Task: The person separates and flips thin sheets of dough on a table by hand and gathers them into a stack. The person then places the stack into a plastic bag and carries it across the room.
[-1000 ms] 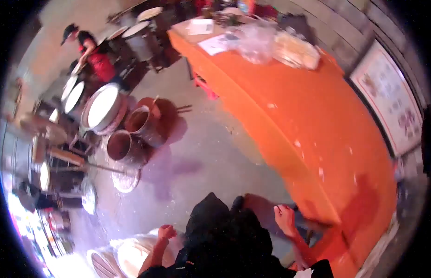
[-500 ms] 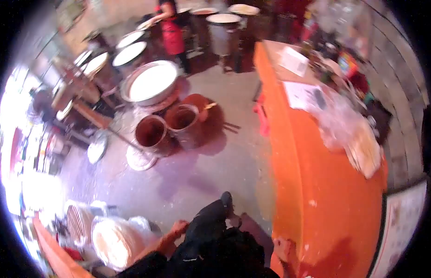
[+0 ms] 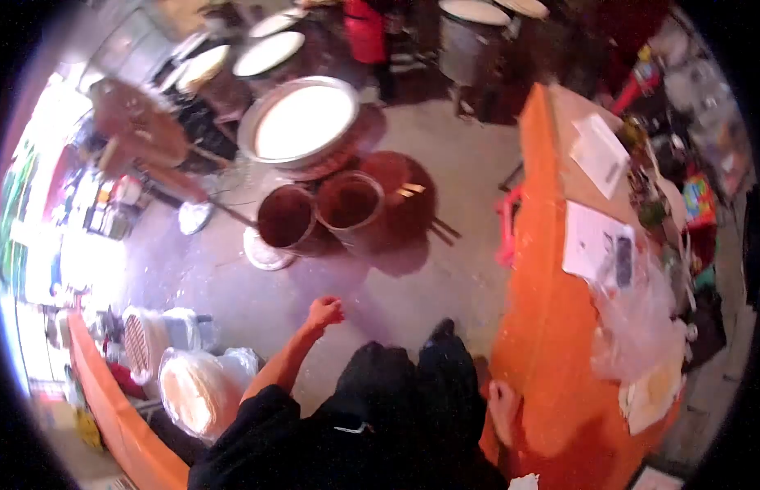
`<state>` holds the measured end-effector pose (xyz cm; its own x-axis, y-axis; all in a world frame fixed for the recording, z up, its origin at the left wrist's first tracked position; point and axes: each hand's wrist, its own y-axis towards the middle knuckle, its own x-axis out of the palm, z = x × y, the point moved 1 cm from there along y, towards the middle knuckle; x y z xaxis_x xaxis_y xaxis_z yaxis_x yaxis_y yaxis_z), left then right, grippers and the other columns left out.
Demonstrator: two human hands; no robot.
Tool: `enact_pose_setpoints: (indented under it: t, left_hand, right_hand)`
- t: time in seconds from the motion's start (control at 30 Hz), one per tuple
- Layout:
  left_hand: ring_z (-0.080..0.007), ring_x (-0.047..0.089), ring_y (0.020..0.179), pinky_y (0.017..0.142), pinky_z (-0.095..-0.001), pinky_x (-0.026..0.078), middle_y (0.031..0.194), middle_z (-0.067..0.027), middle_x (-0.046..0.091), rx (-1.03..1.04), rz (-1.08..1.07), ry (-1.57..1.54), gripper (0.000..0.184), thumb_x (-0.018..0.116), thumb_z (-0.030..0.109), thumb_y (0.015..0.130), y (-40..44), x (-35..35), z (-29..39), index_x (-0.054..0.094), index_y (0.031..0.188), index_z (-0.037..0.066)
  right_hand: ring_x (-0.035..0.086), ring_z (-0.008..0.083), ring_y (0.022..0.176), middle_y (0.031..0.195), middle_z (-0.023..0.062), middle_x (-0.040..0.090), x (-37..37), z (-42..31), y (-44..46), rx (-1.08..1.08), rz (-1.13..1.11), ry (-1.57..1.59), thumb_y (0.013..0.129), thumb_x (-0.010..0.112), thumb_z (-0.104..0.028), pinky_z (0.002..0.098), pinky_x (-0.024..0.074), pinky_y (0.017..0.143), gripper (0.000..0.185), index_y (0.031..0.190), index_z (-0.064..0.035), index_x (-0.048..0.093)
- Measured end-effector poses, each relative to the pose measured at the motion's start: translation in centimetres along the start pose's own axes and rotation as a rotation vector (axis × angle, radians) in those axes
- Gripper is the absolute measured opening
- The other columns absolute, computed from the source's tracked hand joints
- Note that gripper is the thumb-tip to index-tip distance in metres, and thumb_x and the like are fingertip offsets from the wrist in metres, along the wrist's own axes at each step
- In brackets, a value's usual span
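My left hand (image 3: 325, 313) is held out over the floor ahead of my body, its fingers curled in and nothing visible in them. Low beside the edge of the orange table (image 3: 552, 327) is my right hand (image 3: 502, 407), also with curled fingers and nothing showing in it. Whether it touches the table, I cannot tell. Further along the tabletop are a printed sheet (image 3: 588, 241) with a dark phone-like object (image 3: 624, 261) on it, a clear plastic bag (image 3: 637, 327) and a stack of flat pale rounds (image 3: 654, 396).
Two deep buckets (image 3: 288, 216) stand on the floor ahead, before a wide metal basin (image 3: 248, 135) with white contents. Plastic-wrapped pale rounds (image 3: 188, 392) are at lower left. A person in a red apron (image 3: 364, 33) stands at the back among several drums (image 3: 466, 49).
My left hand has swung forward and up, away from my body. My right hand stays by the table edge. The view has shifted, and the buckets and table lie nearer.
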<state>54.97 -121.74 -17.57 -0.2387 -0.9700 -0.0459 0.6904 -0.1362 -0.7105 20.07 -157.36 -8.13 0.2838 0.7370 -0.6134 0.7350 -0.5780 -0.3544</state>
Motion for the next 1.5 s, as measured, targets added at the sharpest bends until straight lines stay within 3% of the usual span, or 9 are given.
enact_pose_setpoints:
  t: [0.13,0.23,0.3,0.4,0.47,0.6,0.8,1.3,1.5]
  left_hand:
    - [-0.0173,0.052,0.055,0.052,-0.0307,0.045,0.064,-0.0031,0.052,-0.271,-0.069,-0.195,0.014,0.062,0.016,0.084,0.3,1.9,-3.2,0.053,0.078,0.006]
    - [-0.0124,0.051,0.051,0.048,-0.0277,0.044,0.064,-0.0014,0.056,-0.102,-0.200,0.199,0.012,0.058,0.016,0.087,-0.5,2.6,-4.5,0.061,0.088,0.004]
    - [-0.0106,0.047,0.048,0.045,-0.0252,0.036,0.064,-0.0004,0.056,-0.253,-0.114,0.299,0.014,0.059,0.016,0.086,0.5,4.7,-1.7,0.063,0.089,0.003]
    - [-0.0118,0.048,0.048,0.045,-0.0257,0.037,0.063,-0.0012,0.057,-0.253,0.046,0.154,0.011,0.059,0.014,0.085,5.0,6.7,0.8,0.063,0.087,0.004]
    - [-0.0132,0.052,0.052,0.047,-0.0269,0.041,0.066,-0.0025,0.059,-0.208,-0.137,0.206,0.011,0.059,0.015,0.085,10.7,6.2,2.3,0.063,0.087,0.004]
    - [-0.0206,0.057,0.058,0.052,-0.0331,0.048,0.069,-0.0057,0.057,-0.157,-0.105,-0.012,0.020,0.066,0.020,0.082,19.0,10.2,11.8,0.058,0.084,0.001]
    - [-0.0135,0.055,0.057,0.053,-0.0255,0.046,0.070,-0.0036,0.057,0.012,-0.109,0.063,0.012,0.058,0.016,0.089,26.1,19.7,30.5,0.056,0.092,0.004]
    - [-0.0119,0.050,0.055,0.047,-0.0248,0.036,0.074,-0.0015,0.061,-0.151,-0.120,0.168,0.019,0.060,0.019,0.087,40.2,31.8,41.3,0.064,0.100,0.005]
    - [-0.0105,0.054,0.060,0.049,-0.0255,0.041,0.072,-0.0008,0.061,-0.008,-0.250,0.188,0.021,0.060,0.022,0.081,52.1,36.4,49.2,0.067,0.090,0.003]
  right_hand:
    - [0.060,0.0354,0.077,0.088,0.0188,0.063,-3.6,-5.7,11.0,-0.107,0.010,-0.155,0.087,0.058,-0.024,0.0403,0.0476,0.065,0.024,0.094,-0.0020,0.063]
    - [0.060,0.0378,0.076,0.084,0.0198,0.063,-4.6,-9.6,17.7,-0.219,0.054,-0.127,0.085,0.060,-0.023,0.0402,0.0484,0.066,0.022,0.092,-0.0033,0.064]
    - [0.060,0.0373,0.075,0.084,0.0195,0.063,-5.0,-12.0,22.3,-0.294,0.046,-0.084,0.084,0.059,-0.021,0.0404,0.0486,0.066,0.020,0.092,-0.0028,0.063]
    - [0.060,0.0368,0.075,0.084,0.0188,0.063,-5.0,-14.5,27.8,-0.233,-0.014,-0.059,0.085,0.059,-0.020,0.0406,0.0485,0.066,0.019,0.091,-0.0027,0.062]
    - [0.061,0.0361,0.075,0.083,0.0180,0.063,-4.3,-15.0,30.9,-0.265,0.007,-0.019,0.084,0.060,-0.019,0.0405,0.0485,0.066,0.017,0.090,-0.0027,0.062]
    - [0.061,0.0371,0.074,0.078,0.0174,0.063,-4.9,-17.6,34.6,-0.159,0.003,-0.076,0.080,0.064,-0.016,0.0403,0.0489,0.063,0.012,0.086,-0.0052,0.064]
    - [0.062,0.0342,0.072,0.076,0.0169,0.063,-6.9,-20.2,42.1,-0.041,-0.082,0.006,0.081,0.064,-0.016,0.0379,0.0490,0.062,0.012,0.086,-0.0056,0.064]
    - [0.054,0.0367,0.084,0.086,0.0149,0.059,-19.3,-30.7,79.5,-0.532,0.436,-0.147,0.079,0.063,-0.014,0.0449,0.0434,0.073,0.010,0.084,-0.0050,0.061]
    - [0.052,0.0406,0.085,0.089,0.0190,0.058,-23.6,-29.5,89.9,-0.349,0.516,-0.206,0.083,0.058,-0.017,0.0476,0.0426,0.075,0.013,0.086,-0.0048,0.062]
